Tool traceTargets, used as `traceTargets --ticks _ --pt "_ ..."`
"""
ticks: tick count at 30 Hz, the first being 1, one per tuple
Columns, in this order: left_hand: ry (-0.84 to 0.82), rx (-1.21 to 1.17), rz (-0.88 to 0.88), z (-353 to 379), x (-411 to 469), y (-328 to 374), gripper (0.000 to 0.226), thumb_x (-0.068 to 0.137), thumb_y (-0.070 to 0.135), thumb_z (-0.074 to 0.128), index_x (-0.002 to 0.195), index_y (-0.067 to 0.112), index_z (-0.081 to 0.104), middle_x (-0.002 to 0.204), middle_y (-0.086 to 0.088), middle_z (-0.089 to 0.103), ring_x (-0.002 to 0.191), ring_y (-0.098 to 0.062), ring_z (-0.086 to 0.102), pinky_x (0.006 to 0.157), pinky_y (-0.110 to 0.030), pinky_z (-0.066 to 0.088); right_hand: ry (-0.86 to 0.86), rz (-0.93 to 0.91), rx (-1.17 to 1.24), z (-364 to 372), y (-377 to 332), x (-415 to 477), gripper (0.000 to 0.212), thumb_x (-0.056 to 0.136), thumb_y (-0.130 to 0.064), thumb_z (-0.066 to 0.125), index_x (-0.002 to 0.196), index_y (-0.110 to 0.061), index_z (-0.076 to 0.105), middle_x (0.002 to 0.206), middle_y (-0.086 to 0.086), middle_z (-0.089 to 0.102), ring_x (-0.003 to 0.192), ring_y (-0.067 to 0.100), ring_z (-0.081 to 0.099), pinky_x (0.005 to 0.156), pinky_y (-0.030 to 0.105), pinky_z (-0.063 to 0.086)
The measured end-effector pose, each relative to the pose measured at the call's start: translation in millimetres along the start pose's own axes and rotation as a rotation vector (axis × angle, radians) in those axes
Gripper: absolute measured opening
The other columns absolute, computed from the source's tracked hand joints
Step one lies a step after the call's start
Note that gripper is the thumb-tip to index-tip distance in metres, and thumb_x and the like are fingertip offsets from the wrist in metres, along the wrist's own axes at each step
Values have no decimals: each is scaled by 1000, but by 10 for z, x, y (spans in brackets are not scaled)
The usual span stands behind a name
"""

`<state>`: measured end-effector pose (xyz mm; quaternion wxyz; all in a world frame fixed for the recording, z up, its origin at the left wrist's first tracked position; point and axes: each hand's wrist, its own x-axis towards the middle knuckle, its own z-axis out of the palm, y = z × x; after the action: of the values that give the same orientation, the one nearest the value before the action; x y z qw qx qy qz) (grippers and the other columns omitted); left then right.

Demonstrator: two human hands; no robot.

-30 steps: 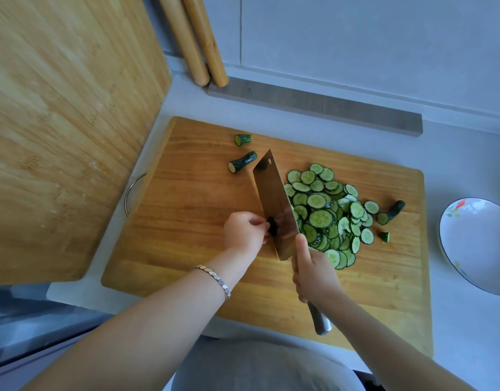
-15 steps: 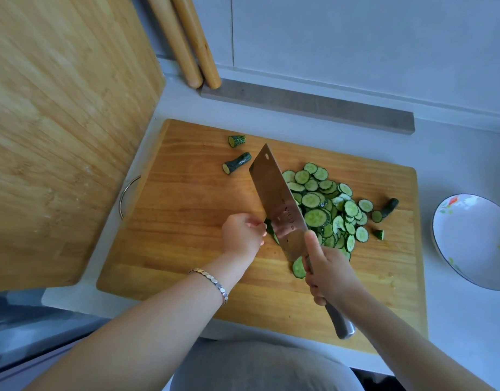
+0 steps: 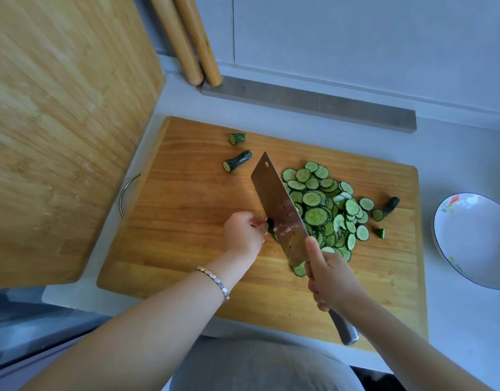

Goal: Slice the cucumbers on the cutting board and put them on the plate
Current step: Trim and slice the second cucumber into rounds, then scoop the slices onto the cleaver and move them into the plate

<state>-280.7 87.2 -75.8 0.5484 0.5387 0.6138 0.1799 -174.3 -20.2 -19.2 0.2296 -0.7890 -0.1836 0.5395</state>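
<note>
A wooden cutting board point(image 3: 186, 221) lies on the grey counter. A pile of cucumber slices point(image 3: 324, 210) covers its right half. My right hand point(image 3: 330, 275) grips the handle of a steel cleaver point(image 3: 277, 204), whose blade stands on the board left of the pile. My left hand point(image 3: 243, 235) pinches a small dark cucumber stub point(image 3: 270, 224) against the blade's left face. Two cucumber ends point(image 3: 237, 162) lie at the board's far left, another end point(image 3: 391, 206) at the right. The white flowered plate point(image 3: 468, 238) sits right of the board.
A second large wooden board point(image 3: 60, 122) leans at the left. Two wooden rolling pins point(image 3: 186, 40) stand against the back wall beside a grey strip point(image 3: 308, 105). A metal ring handle point(image 3: 127, 193) sticks out from the cutting board's left edge.
The cleaver has shifted a little and a slice now lies at its near corner. My left hand stays on the stub. The view has moved slightly.
</note>
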Motion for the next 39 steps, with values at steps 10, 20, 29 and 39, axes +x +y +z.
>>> traceTargets --ticks 10,20,29,39 --pt "-33 -24 -36 -26 -3 -34 12 84 5 64 73 12 67 73 -10 68 67 -23 68 66 -43 57 43 -52 82 275 40 183 54 95 -56 28 65 -12 36 46 -3 30 37 12 27 40 20 27" --pt "-60 -17 -63 104 165 192 12 88 3 57 76 4 56 69 -6 61 64 -21 64 68 -44 57 74 -95 171 -218 7 -36 52 93 -56 36 60 -16 34 43 -6 30 36 11 24 40 21 23" --pt "298 326 1000 -356 -69 590 17 86 10 51 94 3 64 89 -7 57 80 -15 51 70 -17 42 460 -340 -565 -773 182 -144 54 82 -66 45 68 -14 51 54 -1 46 51 17 43 48 29 28" --pt "-819 1325 1031 248 -123 1086 79 79 76 18 144 38 -6 149 10 -25 135 -8 -26 111 -42 -15 668 -519 -966 -1018 448 -248 57 70 -73 48 57 -25 20 44 -8 19 35 14 29 45 12 -2"
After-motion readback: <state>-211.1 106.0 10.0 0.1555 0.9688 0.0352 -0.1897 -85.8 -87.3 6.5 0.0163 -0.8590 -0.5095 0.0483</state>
